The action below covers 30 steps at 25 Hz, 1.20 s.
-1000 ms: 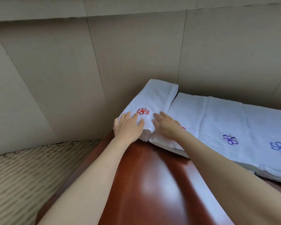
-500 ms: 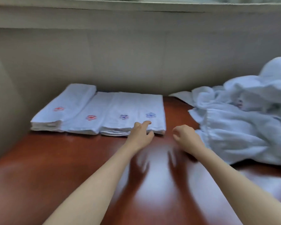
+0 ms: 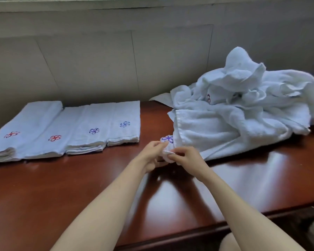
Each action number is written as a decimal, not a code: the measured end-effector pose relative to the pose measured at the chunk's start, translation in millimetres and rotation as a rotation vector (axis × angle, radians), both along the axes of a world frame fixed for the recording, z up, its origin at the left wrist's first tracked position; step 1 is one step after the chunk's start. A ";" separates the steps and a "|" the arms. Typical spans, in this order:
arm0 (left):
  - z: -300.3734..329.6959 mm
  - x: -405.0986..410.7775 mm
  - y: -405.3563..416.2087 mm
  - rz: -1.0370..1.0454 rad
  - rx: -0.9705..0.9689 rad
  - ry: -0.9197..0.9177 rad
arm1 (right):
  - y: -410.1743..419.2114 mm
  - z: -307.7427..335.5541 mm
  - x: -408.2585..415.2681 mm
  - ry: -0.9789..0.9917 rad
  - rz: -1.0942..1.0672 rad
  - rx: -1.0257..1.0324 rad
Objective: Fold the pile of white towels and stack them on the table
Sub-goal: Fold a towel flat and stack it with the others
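Four folded towels (image 3: 65, 129) lie side by side on the far left of the bench (image 3: 80, 187), each overlapping its neighbour a little, their stitched flowers facing up. Laid that way, they probably keep the finished work apart from what is not yet folded.

The loose pile (image 3: 243, 113) sits heaped on the far right of the bench, against the wall (image 3: 116, 60).

Both hands meet at the pile's near left edge. The left hand (image 3: 152, 151) and the right hand (image 3: 185, 156) each pinch the same towel corner (image 3: 168, 147), the one marked with a blue flower, between thumb and fingertips. The corner is lifted just clear of the wood and sits between the two hands, touching both, while the rest of that towel trails into the heap. The grip looks meant to find the hem and draw one towel free.
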<state>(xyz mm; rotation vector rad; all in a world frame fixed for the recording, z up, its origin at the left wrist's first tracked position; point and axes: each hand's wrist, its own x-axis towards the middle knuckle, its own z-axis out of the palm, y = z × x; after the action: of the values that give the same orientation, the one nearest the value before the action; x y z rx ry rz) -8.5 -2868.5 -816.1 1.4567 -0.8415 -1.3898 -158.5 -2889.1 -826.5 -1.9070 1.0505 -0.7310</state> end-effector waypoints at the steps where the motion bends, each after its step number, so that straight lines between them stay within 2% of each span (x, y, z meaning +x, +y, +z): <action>1: 7.1 5.8 3.9 0.010 -0.016 0.008 | 6.0 8.4 0.5 -0.019 0.082 0.042; 3: 25.3 15.4 16.6 0.082 -0.075 -0.033 | 17.0 19.2 7.1 -0.082 0.147 0.029; 5: 41.1 32.1 30.7 0.209 -0.076 -0.087 | 22.5 19.7 20.7 -0.140 0.057 -0.147; 6: 47.0 44.1 38.3 0.274 -0.071 -0.126 | 22.1 16.8 27.2 -0.087 0.009 -0.276; 8: 49.6 75.2 55.1 0.346 -0.056 -0.334 | 24.8 7.0 40.4 0.231 0.021 -0.460; 10: 46.6 104.1 81.0 0.263 -0.014 -0.540 | 32.1 -4.5 54.4 0.555 0.035 -0.531; 12: 36.3 136.7 112.3 0.182 0.057 -0.676 | 36.7 -16.3 69.7 0.680 0.032 -0.510; 14: 22.3 177.0 146.4 0.145 0.159 -0.724 | 41.3 -22.0 86.7 0.619 0.025 -0.435; 17: 18.7 231.2 199.9 0.127 0.364 -0.807 | 67.0 -14.1 122.5 0.538 0.106 -0.427; 18: 17.1 244.1 210.1 0.116 0.422 -0.903 | 80.0 -9.5 135.3 0.540 0.144 -0.424; 19: 15.0 251.6 215.5 0.094 0.468 -1.113 | 94.6 -4.0 146.5 0.539 0.187 -0.402; 20: 16.4 250.7 217.6 0.112 0.462 -1.349 | 107.9 1.1 156.5 0.514 0.237 -0.379; 21: 18.8 244.3 215.9 0.167 0.368 -1.487 | 116.0 5.4 164.5 0.476 0.304 -0.335; 22: 20.0 235.0 213.2 0.210 0.223 -1.483 | 120.8 10.0 169.6 0.414 0.386 -0.250; 23: 19.8 224.3 209.3 0.178 0.115 -1.391 | 122.0 14.0 171.2 0.317 0.459 -0.146; 24: 19.0 208.6 205.6 0.063 0.075 -1.299 | 118.6 16.3 170.6 0.191 0.466 -0.084; 25: 12.7 193.3 202.4 -0.098 0.098 -1.290 | 110.2 16.0 167.2 0.094 0.405 -0.090; 26: 3.1 178.7 199.2 -0.232 0.150 -1.360 | 97.2 13.7 161.1 0.084 0.308 -0.159; 27: -6.7 167.0 197.4 -0.291 0.202 -1.468 | 84.9 8.6 152.2 0.194 0.216 -0.261; 28: -16.1 159.9 196.3 -0.267 0.217 -1.581 | 76.2 -0.2 140.0 0.381 0.163 -0.355; 30: -27.5 153.1 191.3 -0.131 0.215 -1.700 | 69.5 -22.2 112.7 0.629 0.118 -0.460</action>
<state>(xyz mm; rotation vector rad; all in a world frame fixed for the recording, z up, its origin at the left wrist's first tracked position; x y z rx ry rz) 144.6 -2677.2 -843.5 2.6953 -1.7770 0.0508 -45.7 -2819.6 -848.7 -2.6763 1.1910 -0.3133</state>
